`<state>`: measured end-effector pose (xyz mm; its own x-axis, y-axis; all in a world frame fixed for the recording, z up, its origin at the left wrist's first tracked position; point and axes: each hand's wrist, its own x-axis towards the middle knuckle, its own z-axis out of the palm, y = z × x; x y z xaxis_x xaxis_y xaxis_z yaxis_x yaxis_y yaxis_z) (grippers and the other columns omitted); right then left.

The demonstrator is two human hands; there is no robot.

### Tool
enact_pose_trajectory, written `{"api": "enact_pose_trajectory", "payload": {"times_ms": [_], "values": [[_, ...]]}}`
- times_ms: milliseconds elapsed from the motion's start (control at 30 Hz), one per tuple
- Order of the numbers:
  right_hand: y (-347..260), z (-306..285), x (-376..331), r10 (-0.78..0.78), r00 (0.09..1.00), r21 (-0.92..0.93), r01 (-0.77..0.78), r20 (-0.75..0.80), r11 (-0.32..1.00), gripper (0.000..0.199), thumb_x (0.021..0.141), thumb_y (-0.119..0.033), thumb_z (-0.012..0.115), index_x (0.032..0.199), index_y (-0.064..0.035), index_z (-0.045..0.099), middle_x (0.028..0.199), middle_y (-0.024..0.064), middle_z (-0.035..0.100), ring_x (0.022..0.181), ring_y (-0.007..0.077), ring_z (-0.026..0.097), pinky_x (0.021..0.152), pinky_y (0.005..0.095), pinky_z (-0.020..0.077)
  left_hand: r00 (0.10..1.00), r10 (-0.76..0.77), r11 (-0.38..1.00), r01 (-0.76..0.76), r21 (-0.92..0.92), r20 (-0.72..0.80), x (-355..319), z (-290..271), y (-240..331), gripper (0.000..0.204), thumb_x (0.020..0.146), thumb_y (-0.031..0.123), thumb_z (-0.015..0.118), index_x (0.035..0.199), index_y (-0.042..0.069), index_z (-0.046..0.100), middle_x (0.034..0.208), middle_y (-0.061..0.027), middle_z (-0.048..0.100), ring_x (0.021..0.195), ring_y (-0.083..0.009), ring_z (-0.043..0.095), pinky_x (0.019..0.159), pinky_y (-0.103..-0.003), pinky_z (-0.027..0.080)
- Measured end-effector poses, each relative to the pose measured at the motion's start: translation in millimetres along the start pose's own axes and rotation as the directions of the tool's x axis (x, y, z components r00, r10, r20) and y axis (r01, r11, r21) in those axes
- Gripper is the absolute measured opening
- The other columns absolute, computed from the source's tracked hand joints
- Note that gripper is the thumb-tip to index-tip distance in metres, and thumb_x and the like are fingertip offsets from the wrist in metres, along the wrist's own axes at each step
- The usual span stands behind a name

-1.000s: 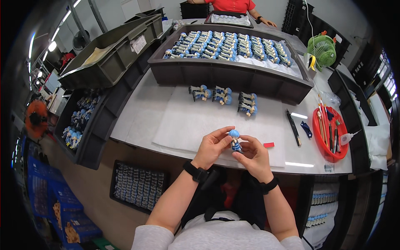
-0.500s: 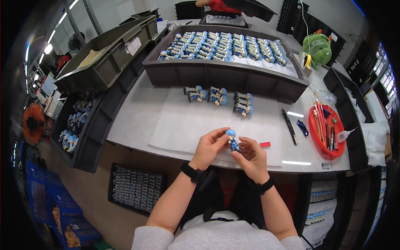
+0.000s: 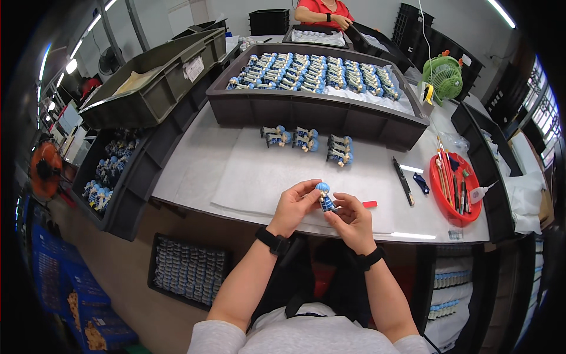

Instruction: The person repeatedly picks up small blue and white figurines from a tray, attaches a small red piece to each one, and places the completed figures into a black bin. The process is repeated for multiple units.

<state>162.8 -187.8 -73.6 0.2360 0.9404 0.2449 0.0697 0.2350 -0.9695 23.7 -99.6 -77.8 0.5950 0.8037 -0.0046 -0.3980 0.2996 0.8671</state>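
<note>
A small blue-haired figurine in a blue-and-white outfit is held upright above the near table edge. My left hand pinches it by the head and upper body between thumb and fingers. The fingers of my right hand close on its lower part from the other side. Beyond my hands, several similar figurines lie in small groups on white sheeting. A flat red piece rests just past my right fingers.
A large dark tray of figurines spans the far side. To the right are a red dish of brushes, a black pen and a green fan. Crates stand left. A co-worker in red handles a dark tray opposite.
My grip on the figurine stays nearly the same. The view has shifted slightly. Across the table, the co-worker comes further into view, and the dark tray they hold is lower.
</note>
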Motion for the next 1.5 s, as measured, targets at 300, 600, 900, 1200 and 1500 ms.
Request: {"api": "enact_pose_trajectory", "payload": {"times_ms": [300, 600, 900, 1200, 1500], "values": [[1.5, -1.9, 1.1, 0.017, 1.0, -0.007, -0.017, -0.001, 1.0, 0.039, 0.075, 0.0, 0.067, 0.11, 0.0047, 0.051, 0.092, 0.0107, 0.058, 0.079, 0.0127, 0.062, 0.065, 0.022, 0.0514, 1.0, 0.0, 1.0, 0.0, 0.002, -0.014, -0.6, 2.2, 2.9, 0.029, 0.089, 0.007, 0.051, 0.117, -0.003, 0.05, 0.105, -0.008, 0.058, 0.09, -0.0136, 0.058, 0.082, -0.027, 0.05], [2.0, -1.1, -0.1, -0.036, 0.998, -0.063, 0.033, -0.056, 0.997, 0.037, 0.075, 0.003, 0.064, 0.11, 0.001, 0.053, 0.095, 0.0101, 0.056, 0.08, 0.0138, 0.061, 0.065, 0.0232, 0.0517, 0.999, 0.026, 0.997, -0.023, 0.076, -0.041, -5.4, 7.7, 5.1, 0.032, 0.089, 0.007, 0.051, 0.12, -0.002, 0.05, 0.104, -0.0076, 0.059, 0.09, -0.0115, 0.057, 0.082, -0.026, 0.049], [0.5, -2.5, 2.7, -0.162, 0.98, -0.204, 0.136, -0.117, 0.969, 0.04, 0.069, 0.007, 0.062, 0.107, -0.0022, 0.054, 0.097, 0.0086, 0.053, 0.08, 0.015, 0.057, 0.067, 0.0245, 0.0504, 0.998, 0.031, 0.986, -0.022, 0.165, -0.055, -7.7, 8.7, 4.8, 0.032, 0.085, 0.007, 0.058, 0.116, -0.001, 0.052, 0.1, -0.0053, 0.06, 0.086, -0.0094, 0.056, 0.076, -0.023, 0.046], [1.9, -1.5, 0.6, -0.039, 0.995, -0.018, 0.038, -0.096, 0.999, 0.042, 0.075, 0.002, 0.064, 0.114, 0.0027, 0.048, 0.098, 0.0087, 0.055, 0.086, 0.0129, 0.056, 0.073, 0.0241, 0.0479, 0.997, 0.064, 0.995, -0.066, 0.076, 0.036, -5.0, 3.5, 5.5, 0.031, 0.084, -0.002, 0.053, 0.115, -0.001, 0.052, 0.11, -0.008, 0.058, 0.1, -0.0127, 0.054, 0.086, -0.025, 0.045], [2.2, -0.9, 0.6, -0.038, 0.994, -0.05, 0.033, -0.106, 0.998, 0.041, 0.076, 0.004, 0.064, 0.114, 0.0032, 0.048, 0.095, 0.0078, 0.056, 0.084, 0.0117, 0.056, 0.072, 0.0234, 0.0483, 0.998, 0.043, 0.988, -0.049, 0.144, 0.047, -6.1, 3.2, 6.6, 0.027, 0.084, 0.0, 0.056, 0.111, -0.001, 0.055, 0.107, -0.0069, 0.058, 0.096, -0.0107, 0.055, 0.085, -0.024, 0.044]]}}
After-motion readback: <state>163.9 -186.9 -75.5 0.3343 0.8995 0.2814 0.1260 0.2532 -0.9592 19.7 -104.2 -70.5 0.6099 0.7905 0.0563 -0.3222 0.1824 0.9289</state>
